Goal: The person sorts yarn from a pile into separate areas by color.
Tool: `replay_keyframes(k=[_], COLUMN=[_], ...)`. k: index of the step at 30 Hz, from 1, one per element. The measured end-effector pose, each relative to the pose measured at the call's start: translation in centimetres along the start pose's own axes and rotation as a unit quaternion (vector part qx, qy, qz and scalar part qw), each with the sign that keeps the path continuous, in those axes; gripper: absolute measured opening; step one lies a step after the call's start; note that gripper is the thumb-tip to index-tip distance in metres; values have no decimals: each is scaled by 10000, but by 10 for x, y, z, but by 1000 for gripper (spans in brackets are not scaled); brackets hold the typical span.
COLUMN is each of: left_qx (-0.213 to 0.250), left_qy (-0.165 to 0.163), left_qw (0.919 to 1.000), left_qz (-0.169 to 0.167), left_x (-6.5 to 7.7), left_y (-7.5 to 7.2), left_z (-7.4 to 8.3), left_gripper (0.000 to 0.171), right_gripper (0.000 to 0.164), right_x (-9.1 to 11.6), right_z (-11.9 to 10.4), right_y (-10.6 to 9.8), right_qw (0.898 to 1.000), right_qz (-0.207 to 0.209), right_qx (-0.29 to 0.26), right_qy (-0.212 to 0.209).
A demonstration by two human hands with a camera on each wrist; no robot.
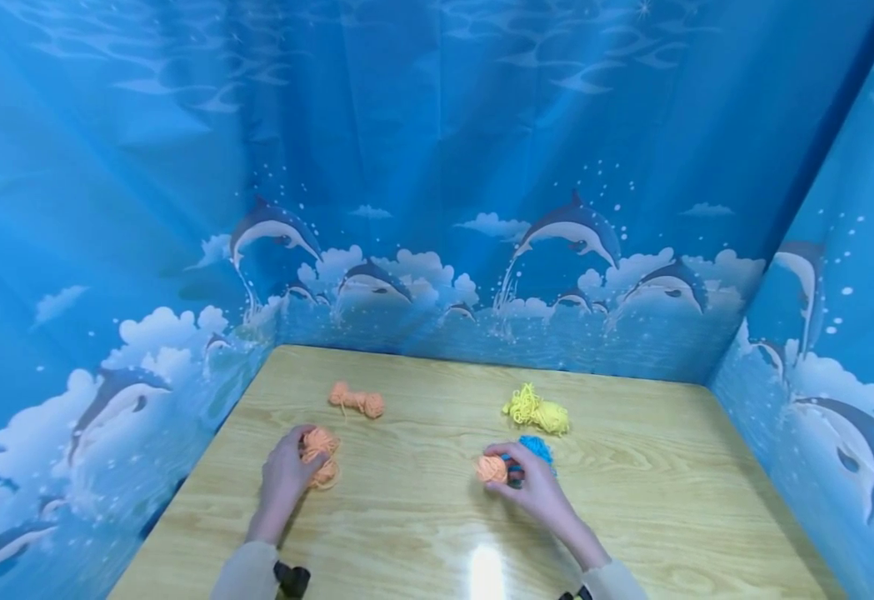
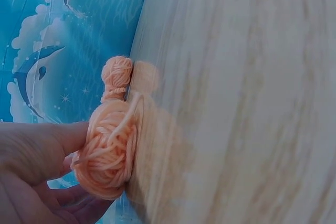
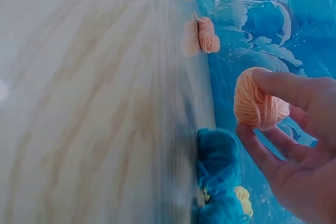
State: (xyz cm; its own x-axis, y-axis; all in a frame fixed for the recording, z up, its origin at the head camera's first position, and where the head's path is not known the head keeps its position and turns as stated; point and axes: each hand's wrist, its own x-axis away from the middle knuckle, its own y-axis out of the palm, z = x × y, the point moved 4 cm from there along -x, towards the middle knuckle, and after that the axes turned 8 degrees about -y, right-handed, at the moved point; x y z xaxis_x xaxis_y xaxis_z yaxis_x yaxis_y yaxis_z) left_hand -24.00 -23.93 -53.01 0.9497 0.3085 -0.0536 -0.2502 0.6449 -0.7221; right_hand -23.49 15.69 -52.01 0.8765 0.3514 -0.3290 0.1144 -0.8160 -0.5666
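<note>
On the left side of the table my left hand (image 1: 287,468) grips a peach yarn bundle (image 1: 321,458), thumb on one side and fingers on the other. In the left wrist view this yarn (image 2: 107,150) rests against the tabletop. My right hand (image 1: 534,481) pinches a smaller peach yarn ball (image 1: 491,469) between thumb and fingertips. The right wrist view shows that ball (image 3: 257,100) held off the table. Just beyond the right hand lies a blue yarn bundle (image 1: 537,447), partly hidden by the hand.
Farther back on the left lies another peach yarn bundle (image 1: 357,401), narrow in its middle. A yellow yarn bundle (image 1: 541,411) lies behind the blue one. The wooden table (image 1: 422,533) meets blue dolphin-print curtains (image 1: 437,208) at the back and sides.
</note>
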Motion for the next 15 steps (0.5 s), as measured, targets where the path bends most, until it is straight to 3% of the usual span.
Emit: replay_keyframes(k=[8, 15], left_qx=[-67, -22], left_qy=[45, 46], left_qw=[9999, 9999], left_qz=[88, 149], left_x=[0, -2], left_y=[-1, 1], left_z=[1, 0], left_gripper=[51, 48], right_gripper=[44, 46], right_x=[16, 31], right_z=[4, 9], right_y=[-11, -19], right_qw=[9999, 9998], right_qz=[-43, -19], right_qx=[-155, 183], right_qy=[-11, 104])
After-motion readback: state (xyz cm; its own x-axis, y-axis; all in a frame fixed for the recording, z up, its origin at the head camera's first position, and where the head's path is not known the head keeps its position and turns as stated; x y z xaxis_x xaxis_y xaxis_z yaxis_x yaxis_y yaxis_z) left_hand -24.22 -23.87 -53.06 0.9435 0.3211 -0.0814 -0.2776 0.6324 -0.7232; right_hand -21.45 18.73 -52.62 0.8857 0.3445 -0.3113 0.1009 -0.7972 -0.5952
